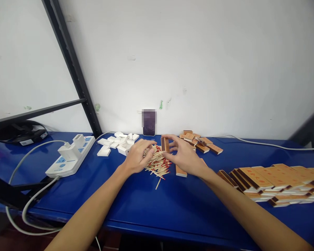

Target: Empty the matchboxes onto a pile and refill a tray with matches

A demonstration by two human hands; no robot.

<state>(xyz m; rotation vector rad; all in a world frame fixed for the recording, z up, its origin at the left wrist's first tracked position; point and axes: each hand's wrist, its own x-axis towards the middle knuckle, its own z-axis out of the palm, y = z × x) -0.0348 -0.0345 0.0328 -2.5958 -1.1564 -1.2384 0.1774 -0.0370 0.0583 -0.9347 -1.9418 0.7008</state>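
My right hand [184, 155] holds a matchbox [165, 144] upright between thumb and fingers, its dark striking strip facing me. The box is above the far right side of a heap of loose matches [158, 163] with red heads. My left hand [140, 156] is over the left side of the heap, its fingers curved and a gap showing between thumb and forefinger. I see nothing held in it, though its palm side is partly hidden. Another matchbox [181, 172] lies under my right wrist, partly covered.
White box trays [120, 141] lie scattered at the back left. Several orange matchbox sleeves [196, 141] are piled at the back right. Stacked matchboxes [279, 183] fill the right side. A power strip [73, 158] with cables lies left. A phone [149, 122] leans against the wall.
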